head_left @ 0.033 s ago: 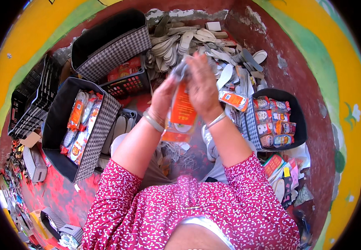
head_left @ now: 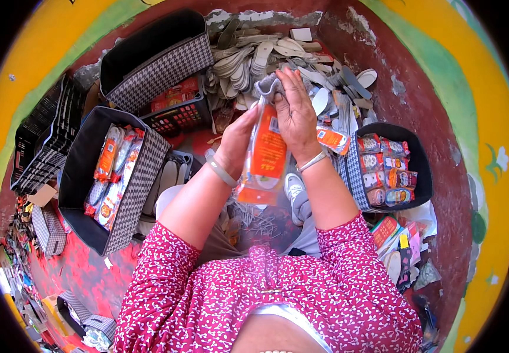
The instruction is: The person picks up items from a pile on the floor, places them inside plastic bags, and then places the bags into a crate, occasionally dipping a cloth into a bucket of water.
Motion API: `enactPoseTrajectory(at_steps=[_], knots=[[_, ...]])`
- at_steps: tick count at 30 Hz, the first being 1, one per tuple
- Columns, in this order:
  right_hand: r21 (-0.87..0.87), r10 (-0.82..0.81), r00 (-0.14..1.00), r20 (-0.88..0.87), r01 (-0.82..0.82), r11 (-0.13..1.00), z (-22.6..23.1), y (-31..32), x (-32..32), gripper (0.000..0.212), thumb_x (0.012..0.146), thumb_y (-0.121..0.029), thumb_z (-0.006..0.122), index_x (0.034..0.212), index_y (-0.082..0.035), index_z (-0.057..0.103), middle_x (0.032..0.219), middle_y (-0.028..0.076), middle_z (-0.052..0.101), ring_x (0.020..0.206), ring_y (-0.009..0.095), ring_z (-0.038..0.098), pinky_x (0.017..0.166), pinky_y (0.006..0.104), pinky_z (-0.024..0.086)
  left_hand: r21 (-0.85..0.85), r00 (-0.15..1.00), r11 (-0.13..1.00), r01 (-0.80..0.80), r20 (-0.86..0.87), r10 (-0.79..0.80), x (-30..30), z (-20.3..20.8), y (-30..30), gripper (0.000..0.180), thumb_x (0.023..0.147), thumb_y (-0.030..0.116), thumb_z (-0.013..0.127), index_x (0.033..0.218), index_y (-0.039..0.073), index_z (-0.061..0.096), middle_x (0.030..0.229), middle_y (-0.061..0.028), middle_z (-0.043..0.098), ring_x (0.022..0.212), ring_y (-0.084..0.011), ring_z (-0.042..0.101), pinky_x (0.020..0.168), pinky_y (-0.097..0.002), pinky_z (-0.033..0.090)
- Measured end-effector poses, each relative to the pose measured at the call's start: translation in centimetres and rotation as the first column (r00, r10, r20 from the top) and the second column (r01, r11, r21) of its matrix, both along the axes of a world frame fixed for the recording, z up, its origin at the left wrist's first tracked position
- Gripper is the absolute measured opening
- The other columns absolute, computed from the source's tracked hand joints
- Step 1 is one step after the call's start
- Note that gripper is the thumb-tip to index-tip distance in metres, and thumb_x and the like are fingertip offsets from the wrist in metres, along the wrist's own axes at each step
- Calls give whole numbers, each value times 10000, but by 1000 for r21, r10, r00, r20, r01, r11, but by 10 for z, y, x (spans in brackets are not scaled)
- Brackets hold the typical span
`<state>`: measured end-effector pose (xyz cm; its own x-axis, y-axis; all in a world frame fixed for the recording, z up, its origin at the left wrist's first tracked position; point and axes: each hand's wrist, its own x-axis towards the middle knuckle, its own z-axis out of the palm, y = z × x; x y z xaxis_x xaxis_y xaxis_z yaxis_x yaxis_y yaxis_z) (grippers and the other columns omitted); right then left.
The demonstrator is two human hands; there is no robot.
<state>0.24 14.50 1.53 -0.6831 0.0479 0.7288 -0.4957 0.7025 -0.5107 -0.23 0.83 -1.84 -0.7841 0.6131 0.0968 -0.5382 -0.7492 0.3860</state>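
Between my two hands stands a clear plastic package with an orange label. A bent grey fabric piece shows at its top end; what exactly it is I cannot make out. My left hand presses the package from the left side, fingers pointing up. On the other side my right hand grips its upper part, fingers upward and thumb near the grey piece. The lower end of the package hangs free above my lap.
A heap of insoles lies against the far wall. Houndstooth boxes stand around: a left box and a right box hold packages, beside another box. Black crates stand far left. Another orange-labelled package lies by the right box.
My hands and the package were blurred by motion and are now sharper. The right hand has shifted slightly right, and the grey piece shows more plainly at the top.
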Motion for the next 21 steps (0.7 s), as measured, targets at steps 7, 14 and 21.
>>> enactPoseTrajectory(at_steps=[7,14,21], knots=[[102,351,920,173,-371,923,-20,-55,52,422,826,-87,549,1247,-76,513,1277,148,506,1210,317,458,1000,413,365,-60,989,988,-142,39,144,-49,-18,-37,504,954,400,349,1273,16,417,1206,-196,526,1080,-354,530,934,-474,434],[232,402,914,61,-404,885,-31,-55,47,471,773,-38,586,1237,-96,528,1271,130,513,1190,310,483,994,441,369,-28,971,980,-195,136,197,-50,-16,-42,559,942,455,335,1294,25,399,1224,-205,514,1130,-484,460,948,-596,374],[254,86,996,-9,-81,964,-19,-11,6,421,798,8,527,1212,-66,525,1209,154,544,1192,329,473,967,391,404,-5,978,989,-149,146,148,-13,1,0,297,950,197,434,1213,68,481,1098,-83,583,986,-198,578,898,-345,459]])
